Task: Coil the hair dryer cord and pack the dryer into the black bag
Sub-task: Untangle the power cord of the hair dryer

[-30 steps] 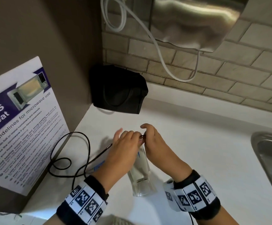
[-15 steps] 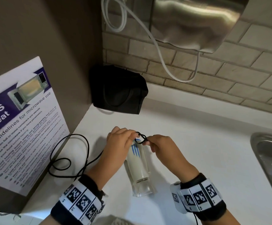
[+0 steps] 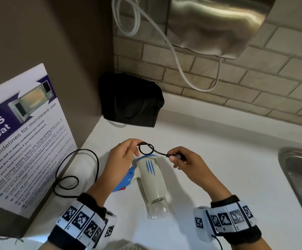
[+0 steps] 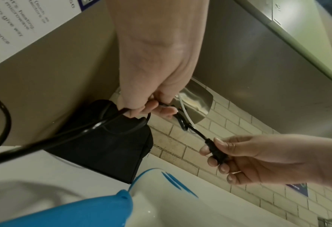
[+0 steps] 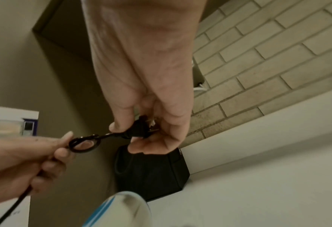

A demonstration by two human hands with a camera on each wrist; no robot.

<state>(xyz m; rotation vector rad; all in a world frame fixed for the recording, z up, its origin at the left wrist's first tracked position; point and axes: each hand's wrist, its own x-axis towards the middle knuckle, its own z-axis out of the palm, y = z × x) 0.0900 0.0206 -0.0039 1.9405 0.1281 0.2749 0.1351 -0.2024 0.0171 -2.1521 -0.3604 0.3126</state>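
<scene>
A: Nearest to the person, the hair dryer lies on the white counter, with the clear nozzle toward the person. Just above it are the two hands.

B: What do they hold?

A: The left hand pinches a small loop of the black cord. The right hand grips the plug, with curled fingers.

B: The head view shows little of the plug.

A: Yes, but the left wrist view shows the thumb and fingers around it. Only the head view shows the loose cord that lies in curves at the left, near the microwave poster.

B: And the black bag?

A: It stands far back in the corner, against the brick wall, well apart from the dryer. I cannot tell whether it is open.
</scene>
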